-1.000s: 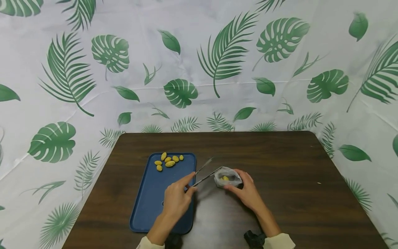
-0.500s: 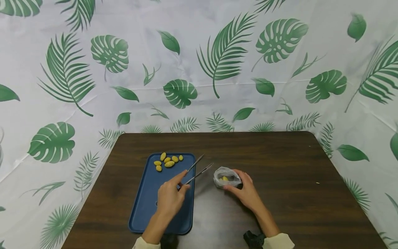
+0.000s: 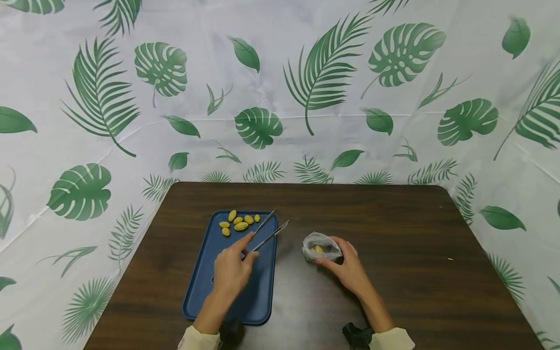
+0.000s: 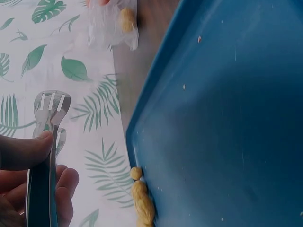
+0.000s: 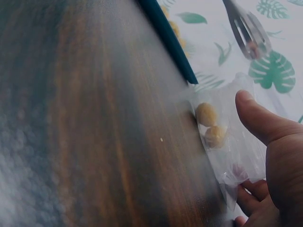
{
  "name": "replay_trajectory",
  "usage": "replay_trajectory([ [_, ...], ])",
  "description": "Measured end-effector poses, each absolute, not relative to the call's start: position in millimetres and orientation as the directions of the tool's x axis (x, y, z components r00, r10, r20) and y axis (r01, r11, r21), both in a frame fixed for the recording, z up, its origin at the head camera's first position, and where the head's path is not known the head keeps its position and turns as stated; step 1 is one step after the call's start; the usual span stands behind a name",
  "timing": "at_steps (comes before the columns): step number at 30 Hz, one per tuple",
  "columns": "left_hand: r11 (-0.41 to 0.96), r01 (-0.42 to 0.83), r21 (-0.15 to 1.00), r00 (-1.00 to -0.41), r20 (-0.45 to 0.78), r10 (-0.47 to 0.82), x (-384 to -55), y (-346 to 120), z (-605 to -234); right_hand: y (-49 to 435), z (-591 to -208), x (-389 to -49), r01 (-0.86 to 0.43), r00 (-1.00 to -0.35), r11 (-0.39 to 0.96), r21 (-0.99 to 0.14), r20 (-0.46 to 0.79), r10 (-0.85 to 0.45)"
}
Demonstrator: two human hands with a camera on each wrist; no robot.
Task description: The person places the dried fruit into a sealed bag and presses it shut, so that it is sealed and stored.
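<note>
My left hand (image 3: 231, 273) grips metal tongs (image 4: 41, 194) over the blue tray (image 3: 255, 301). Two slotted ends stand apart with nothing between them, near the tray's far right corner. Several yellow, oval, nut-like pieces (image 3: 241, 226) lie grouped at the tray's far end. To the right, my right hand (image 3: 350, 268) holds a clear plastic bag (image 5: 234, 156) between thumb and fingers, its mouth spread upward. Through the plastic, two yellow pieces (image 5: 206, 114) show at the bottom of the bag in the right wrist view.
The dark wooden table (image 3: 415, 272) bears the tray and the bag, with a strip of bare wood between them. Small crumbs (image 4: 183, 87) dot the tray. A white cloth with green leaves (image 3: 258, 127) hangs behind the table.
My left hand has drawn the tongs left, away from the bag's mouth and over the tray; their ends are apart. The right hand and the bag stay in place.
</note>
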State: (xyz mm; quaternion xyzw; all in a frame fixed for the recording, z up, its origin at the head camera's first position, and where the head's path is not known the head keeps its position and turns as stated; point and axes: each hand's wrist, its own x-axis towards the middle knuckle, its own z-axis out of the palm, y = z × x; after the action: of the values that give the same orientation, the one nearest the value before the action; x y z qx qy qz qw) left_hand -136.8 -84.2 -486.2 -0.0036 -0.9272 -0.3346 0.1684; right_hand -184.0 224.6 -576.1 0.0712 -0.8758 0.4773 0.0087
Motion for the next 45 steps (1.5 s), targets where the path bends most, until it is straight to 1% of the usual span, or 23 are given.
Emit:
replay_trajectory([
  [18, 0.787, 0.058, 0.614, -0.943, 0.293, -0.159, -138.0, -99.9, -486.4, 225.9, -576.6, -184.4, -0.13, -0.989, 0.517, -0.846, 0.072, -0.131],
  [30, 0.799, 0.043, 0.6, -0.94, 0.296, -0.171, -135.8, -105.0, -491.0, 226.0, -578.3, -184.1, -0.139, -0.989, 0.518, -0.844, 0.089, -0.12],
  [45, 0.798, 0.015, 0.602, -0.938, 0.285, -0.197, -136.2, -111.0, -495.4, 226.3, -577.2, -183.7, -0.127, -0.99, 0.518, -0.846, 0.076, -0.118],
])
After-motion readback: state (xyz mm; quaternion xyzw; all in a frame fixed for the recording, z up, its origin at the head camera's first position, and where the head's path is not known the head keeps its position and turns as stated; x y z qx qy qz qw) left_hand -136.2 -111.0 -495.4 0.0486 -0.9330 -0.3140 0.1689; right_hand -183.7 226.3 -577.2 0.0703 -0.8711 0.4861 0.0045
